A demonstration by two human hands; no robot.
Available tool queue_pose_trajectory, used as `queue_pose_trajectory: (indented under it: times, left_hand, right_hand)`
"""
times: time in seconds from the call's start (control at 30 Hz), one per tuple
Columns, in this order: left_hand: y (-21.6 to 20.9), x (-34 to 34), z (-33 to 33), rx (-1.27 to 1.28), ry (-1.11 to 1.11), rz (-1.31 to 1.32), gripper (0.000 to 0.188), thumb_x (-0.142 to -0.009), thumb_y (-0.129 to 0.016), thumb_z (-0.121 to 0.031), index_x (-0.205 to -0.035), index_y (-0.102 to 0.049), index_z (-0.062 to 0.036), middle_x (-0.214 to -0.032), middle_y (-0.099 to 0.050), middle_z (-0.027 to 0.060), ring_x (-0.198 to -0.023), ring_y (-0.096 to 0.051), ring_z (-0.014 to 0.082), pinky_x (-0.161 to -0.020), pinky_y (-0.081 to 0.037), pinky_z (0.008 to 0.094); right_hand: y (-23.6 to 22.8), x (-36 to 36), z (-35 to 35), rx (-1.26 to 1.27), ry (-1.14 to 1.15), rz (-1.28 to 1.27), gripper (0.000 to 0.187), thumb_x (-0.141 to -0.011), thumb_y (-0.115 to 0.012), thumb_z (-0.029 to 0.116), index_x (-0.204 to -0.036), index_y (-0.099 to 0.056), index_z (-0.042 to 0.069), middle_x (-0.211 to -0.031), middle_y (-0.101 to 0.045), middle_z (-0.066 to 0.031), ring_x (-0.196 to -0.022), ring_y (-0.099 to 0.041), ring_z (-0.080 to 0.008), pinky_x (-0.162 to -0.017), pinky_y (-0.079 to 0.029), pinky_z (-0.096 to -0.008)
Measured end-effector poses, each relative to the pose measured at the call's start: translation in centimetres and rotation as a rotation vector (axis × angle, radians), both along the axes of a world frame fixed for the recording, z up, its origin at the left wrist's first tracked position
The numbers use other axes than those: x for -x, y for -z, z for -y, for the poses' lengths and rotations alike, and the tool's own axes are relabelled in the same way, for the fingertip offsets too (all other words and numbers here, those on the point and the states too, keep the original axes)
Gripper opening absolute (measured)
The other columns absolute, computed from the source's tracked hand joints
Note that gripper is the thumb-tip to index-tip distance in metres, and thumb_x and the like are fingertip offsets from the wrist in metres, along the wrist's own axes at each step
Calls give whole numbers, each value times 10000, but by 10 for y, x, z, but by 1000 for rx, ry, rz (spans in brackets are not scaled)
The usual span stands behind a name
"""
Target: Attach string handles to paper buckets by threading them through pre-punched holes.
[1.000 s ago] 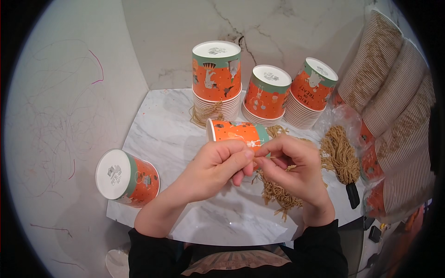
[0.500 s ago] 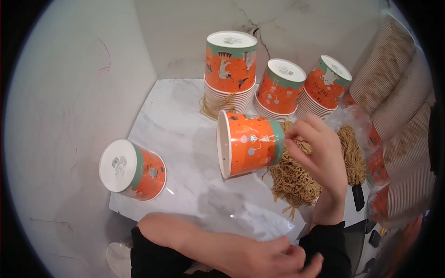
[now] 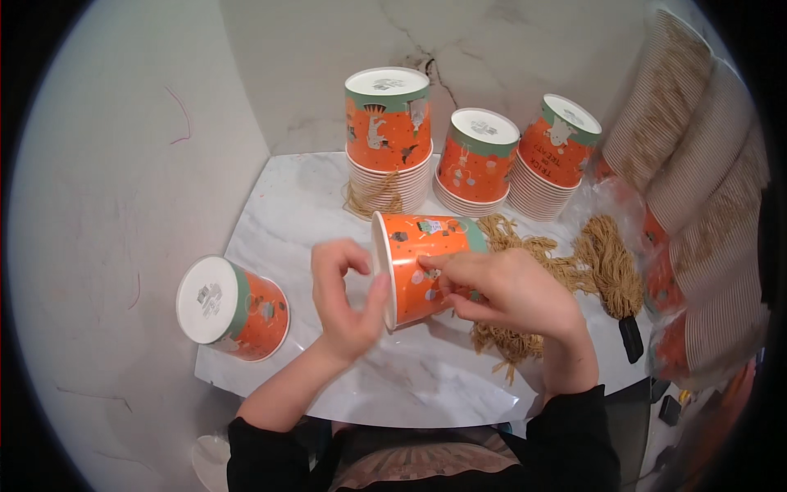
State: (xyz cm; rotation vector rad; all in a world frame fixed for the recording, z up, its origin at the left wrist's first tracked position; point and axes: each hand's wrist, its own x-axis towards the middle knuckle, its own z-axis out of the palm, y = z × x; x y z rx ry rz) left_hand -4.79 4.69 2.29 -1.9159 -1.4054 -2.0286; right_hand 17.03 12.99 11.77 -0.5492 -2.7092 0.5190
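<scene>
An orange and green paper cup lies tipped on its side on the marble-patterned table, its white open rim facing left. My left hand is beside that rim, fingers curled and thumb apart from them; nothing shows between them. My right hand is over the cup's right side. Its index fingertip rests on the printed wall and the other fingers are bent under; anything thin they hold is too small to make out. Tan cord lies in a loose heap under and behind my right hand.
Inverted cup stacks stand at the back: a tall one with cord around its lower rims, a middle one and a right one. Another inverted cup sits left. A black-ended cord bundle and bagged cup stacks are right.
My left hand has risen from the front edge to the cup's rim. My right hand has moved left from the cup's base onto its side. The cup has turned slightly, and the cord heap has shifted.
</scene>
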Motion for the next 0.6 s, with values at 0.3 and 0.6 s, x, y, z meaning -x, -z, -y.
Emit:
queue_pose_trajectory:
  times: [0.3,0.6]
  left_hand:
    - [28,-17,6,472,656,776,456,-1009,-584,-10,-1417,-385,26,-1357,-548,120,-1287,-540,169,-1090,-462,345]
    - [44,-27,18,314,798,701,639,-1069,-467,-123,-1561,-64,-59,-1552,-340,131,-1418,-432,226,-1157,-411,426]
  right_hand:
    - [5,10,-5,154,36,-49,102,-859,-689,84,-932,-619,66,-1038,-745,-95,-778,-717,-271,-694,-561,-337]
    - [27,42,10,-110,30,-318,192,-826,-751,14,-979,-639,40,-910,-687,-83,-740,-718,-205,-637,-567,-299]
